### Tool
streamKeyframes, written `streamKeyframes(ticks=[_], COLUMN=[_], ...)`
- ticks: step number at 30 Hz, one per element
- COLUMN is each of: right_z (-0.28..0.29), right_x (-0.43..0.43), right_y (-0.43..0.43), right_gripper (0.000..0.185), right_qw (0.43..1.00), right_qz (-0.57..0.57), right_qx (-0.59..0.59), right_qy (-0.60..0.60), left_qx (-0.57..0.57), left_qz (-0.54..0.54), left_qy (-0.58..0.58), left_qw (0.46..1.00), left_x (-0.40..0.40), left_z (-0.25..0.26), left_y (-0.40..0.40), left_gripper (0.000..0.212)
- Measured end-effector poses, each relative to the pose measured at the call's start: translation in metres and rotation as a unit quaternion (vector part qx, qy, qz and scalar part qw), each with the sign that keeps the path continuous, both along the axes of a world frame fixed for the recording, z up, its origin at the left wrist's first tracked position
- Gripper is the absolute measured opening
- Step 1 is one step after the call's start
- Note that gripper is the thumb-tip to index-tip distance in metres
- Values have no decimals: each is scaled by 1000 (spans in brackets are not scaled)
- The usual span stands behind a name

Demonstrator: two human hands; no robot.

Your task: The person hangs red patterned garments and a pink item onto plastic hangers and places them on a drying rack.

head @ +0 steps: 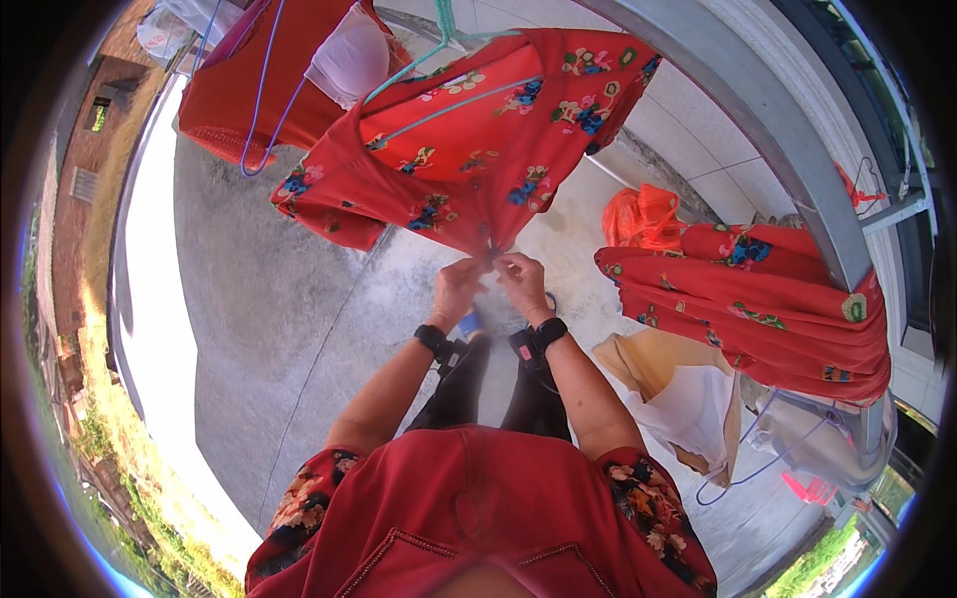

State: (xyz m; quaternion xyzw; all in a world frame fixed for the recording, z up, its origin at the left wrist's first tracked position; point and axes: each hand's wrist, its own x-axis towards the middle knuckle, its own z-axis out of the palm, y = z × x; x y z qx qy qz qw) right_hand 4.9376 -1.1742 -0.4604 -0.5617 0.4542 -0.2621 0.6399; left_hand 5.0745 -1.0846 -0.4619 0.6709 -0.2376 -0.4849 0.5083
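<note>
A red floral-print garment [448, 187] hangs by its shoulders on a teal hanger [441, 37] in front of me. Below its wide neckline, my left hand [460, 282] and my right hand [521, 278] meet at the gathered cloth, pinching it between thumbs and fingers. The fabric is drawn to a point there. The fingertips are slightly blurred, and whatever small part lies between them is hidden. Each wrist wears a black band with a small box.
More red floral cloth [755, 306] drapes over a metal rail [748, 112] at the right, by an orange plastic bag [643, 217]. At the upper left hang a plain red garment [262, 82], a pale bra [351, 56] and a purple hanger [258, 142]. White-and-tan cloth [688, 396] hangs lower right.
</note>
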Motion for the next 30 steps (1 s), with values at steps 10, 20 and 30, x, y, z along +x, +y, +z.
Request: streamKeyframes(ticks=[10, 20, 30], right_z=[-3, -7, 11], right_x=[-1, -3, 5], right_y=[2, 2, -4], right_gripper=[16, 20, 24], right_qw=[1000, 1000, 999], right_qz=[-7, 19, 37], right_qx=[-5, 19, 27], right_qy=[15, 2, 29], left_qx=[-31, 58, 27], left_qz=[-16, -30, -46], left_qy=[-56, -203, -402], left_qw=[998, 977, 914], left_x=[-6, -10, -11], left_z=[16, 44, 40], left_y=[-3, -13, -12], left_gripper=[21, 21, 18])
